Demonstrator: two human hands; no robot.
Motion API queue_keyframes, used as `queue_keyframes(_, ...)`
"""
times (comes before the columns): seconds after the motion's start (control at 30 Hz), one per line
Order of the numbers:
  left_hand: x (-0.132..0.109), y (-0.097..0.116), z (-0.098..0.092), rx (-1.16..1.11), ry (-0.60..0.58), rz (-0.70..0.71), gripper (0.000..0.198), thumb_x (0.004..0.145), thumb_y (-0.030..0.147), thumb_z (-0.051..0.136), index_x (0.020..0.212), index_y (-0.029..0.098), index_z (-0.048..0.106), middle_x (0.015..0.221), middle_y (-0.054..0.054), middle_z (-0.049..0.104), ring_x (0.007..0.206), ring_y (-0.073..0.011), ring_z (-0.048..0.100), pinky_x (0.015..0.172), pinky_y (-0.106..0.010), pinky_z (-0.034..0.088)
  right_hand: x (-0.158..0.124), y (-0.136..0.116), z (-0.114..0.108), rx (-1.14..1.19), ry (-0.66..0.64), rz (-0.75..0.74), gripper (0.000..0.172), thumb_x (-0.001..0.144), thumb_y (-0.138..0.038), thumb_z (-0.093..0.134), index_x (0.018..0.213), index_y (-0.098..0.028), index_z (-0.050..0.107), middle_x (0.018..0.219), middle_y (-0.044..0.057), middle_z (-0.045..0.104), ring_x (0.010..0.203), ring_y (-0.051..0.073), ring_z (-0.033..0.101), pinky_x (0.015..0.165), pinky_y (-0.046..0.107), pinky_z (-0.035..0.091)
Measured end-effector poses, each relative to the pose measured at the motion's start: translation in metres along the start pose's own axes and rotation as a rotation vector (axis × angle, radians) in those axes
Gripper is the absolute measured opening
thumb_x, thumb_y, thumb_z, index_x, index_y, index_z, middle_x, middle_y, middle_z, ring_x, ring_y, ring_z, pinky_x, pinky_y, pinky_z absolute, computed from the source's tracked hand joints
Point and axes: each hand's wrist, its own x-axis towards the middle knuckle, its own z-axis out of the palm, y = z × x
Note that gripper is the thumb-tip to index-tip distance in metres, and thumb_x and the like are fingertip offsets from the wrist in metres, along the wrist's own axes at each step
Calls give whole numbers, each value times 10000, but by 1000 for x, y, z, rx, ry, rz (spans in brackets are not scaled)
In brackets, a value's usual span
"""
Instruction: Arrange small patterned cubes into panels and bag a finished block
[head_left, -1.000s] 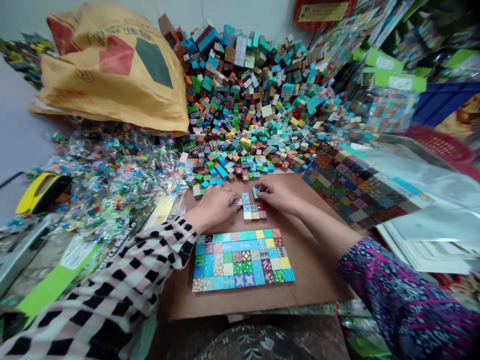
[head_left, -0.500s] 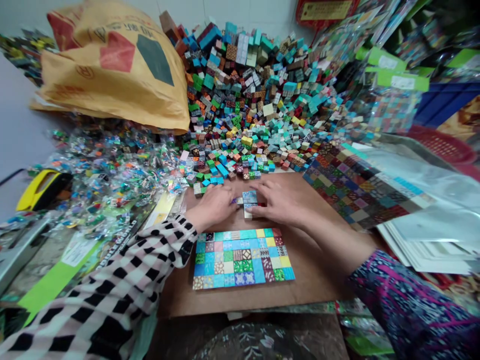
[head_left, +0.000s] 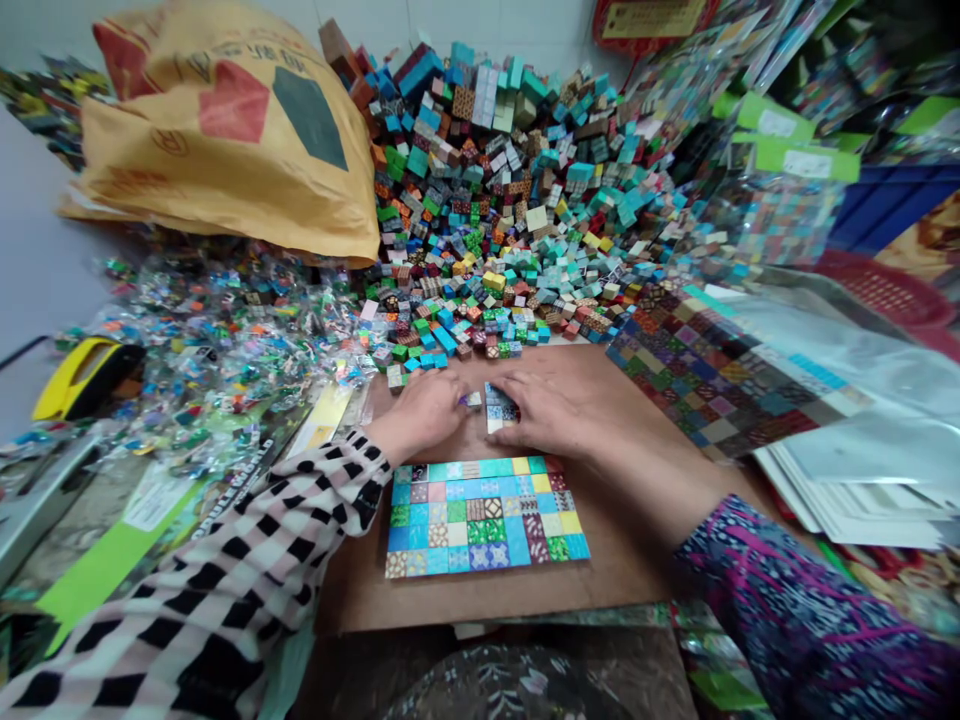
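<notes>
- Blue-and-white patterned faces mark the small block cluster (head_left: 498, 408), which lies on the brown board (head_left: 622, 585) beneath the right hand, partly covered by it.
- The cluster looks light and stiff, probably made of separate blocks that could slide apart; a hold across opposite outer edges, low down, should suit it best.
- The right hand (head_left: 541, 410) arches around it, thumb at the near edge and forefinger at the far edge, bracketing the blocks between them.
- Just left of the cluster, and apart from it, sits a small pale block (head_left: 474, 399), likely light, hard and easily nudged.
- The left hand (head_left: 426, 408) has its fingers curled close together, tips right beside that block; whether they pinch it I cannot tell.
- Nearer the person, a flat multicoloured block panel (head_left: 487, 520) lies untouched on the board; it seems rigid, best taken by its sides.
- Beyond the hands rises a loose block heap (head_left: 517, 230).
</notes>
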Motion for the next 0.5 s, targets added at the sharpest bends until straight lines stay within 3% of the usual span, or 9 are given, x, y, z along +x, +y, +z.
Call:
queue_keyframes(0.13, -4, -5, -3, -102, 99, -82, 201, 851, 214, 553, 945, 188, 729, 1033, -107, 700, 1045, -302, 597, 937, -480, 412, -3, -2, -3, 19, -5, 4, 676, 743, -369, 742, 1356, -188, 521, 1388, 160, 537, 1275, 348, 493, 1081, 513, 374)
queue_keyframes(0.23, -3, -9, -4, -438, 174, -153, 223, 823, 188, 578, 991, 200, 724, 1068, -71, 719, 1019, -248, 627, 938, -431, 455, -6, -12, -15, 96, 100, 19, 703, 786, -436, 733, 1400, -205, 481, 1460, 173, 466, 1347, 361, 415, 1103, 567, 328)
queue_keyframes(0.37, 9, -6, -8, -969, 195, -157, 215, 777, 219, 655, 977, 158, 705, 999, -64, 737, 929, -192, 662, 904, -372, 502, 1, -26, -34, 464, 262, -7, 359, 921, -361, 596, 1259, -244, 576, 1329, 112, 594, 1236, 268, 531, 1040, 475, 422)
queue_keyframes(0.5, 22, 8, -11, -1197, 182, -107, 195, 727, 201, 701, 916, 154, 698, 921, -43, 737, 873, -166, 665, 903, -368, 510, 13, -25, -35, 876, 295, 11, 203, 900, -308, 600, 1077, -211, 615, 1078, 64, 688, 977, 184, 636, 892, 365, 510)
